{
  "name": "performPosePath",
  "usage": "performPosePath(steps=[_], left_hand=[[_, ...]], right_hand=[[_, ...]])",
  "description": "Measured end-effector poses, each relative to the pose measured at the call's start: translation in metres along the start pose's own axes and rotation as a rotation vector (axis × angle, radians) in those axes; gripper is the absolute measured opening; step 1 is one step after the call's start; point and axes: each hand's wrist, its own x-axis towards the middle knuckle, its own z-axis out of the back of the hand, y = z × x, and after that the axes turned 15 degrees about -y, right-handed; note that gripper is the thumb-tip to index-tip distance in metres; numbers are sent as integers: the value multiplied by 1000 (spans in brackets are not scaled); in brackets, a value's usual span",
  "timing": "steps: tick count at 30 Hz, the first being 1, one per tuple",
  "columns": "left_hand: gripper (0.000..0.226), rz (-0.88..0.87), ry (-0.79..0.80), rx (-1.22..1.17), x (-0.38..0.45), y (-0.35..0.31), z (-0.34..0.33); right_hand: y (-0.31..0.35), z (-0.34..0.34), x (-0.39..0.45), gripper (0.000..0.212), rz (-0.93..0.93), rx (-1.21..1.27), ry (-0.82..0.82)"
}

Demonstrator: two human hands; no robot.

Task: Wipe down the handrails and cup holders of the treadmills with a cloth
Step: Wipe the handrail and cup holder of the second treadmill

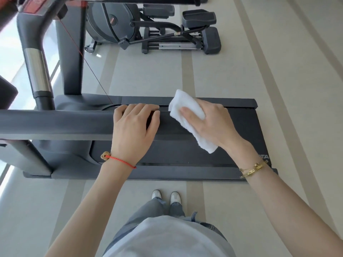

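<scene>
- A pale floor with darker beige stripes fills the room; a grey elliptical trainer stands at the far side.
- A dark treadmill lies crosswise in front of the person, its black belt below the hands. White letters at the belt's right end are partly hidden by the right wrist; only "TA" can be read.
- The treadmill's grey padded handrail runs in from the left edge to the middle of the view.
- The left hand lies on the handrail's end, fingers curled over its far edge. A red cord bracelet circles that wrist.
- The right hand, just right of the handrail's end, grips a folded white cloth: the fingers are clamped on it, cloth sticking out above and below the hand. A gold bracelet sits on that wrist.
</scene>
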Motion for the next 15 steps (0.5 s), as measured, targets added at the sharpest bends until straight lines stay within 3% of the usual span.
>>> performPosePath(steps=[5, 15], left_hand=[[26, 18, -26, 11, 2, 14, 14], [19, 93, -68, 32, -2, 85, 57]], right_hand=[[24, -15, 1, 46, 357, -269, -101], [92, -73, 9, 50, 522, -312, -109]])
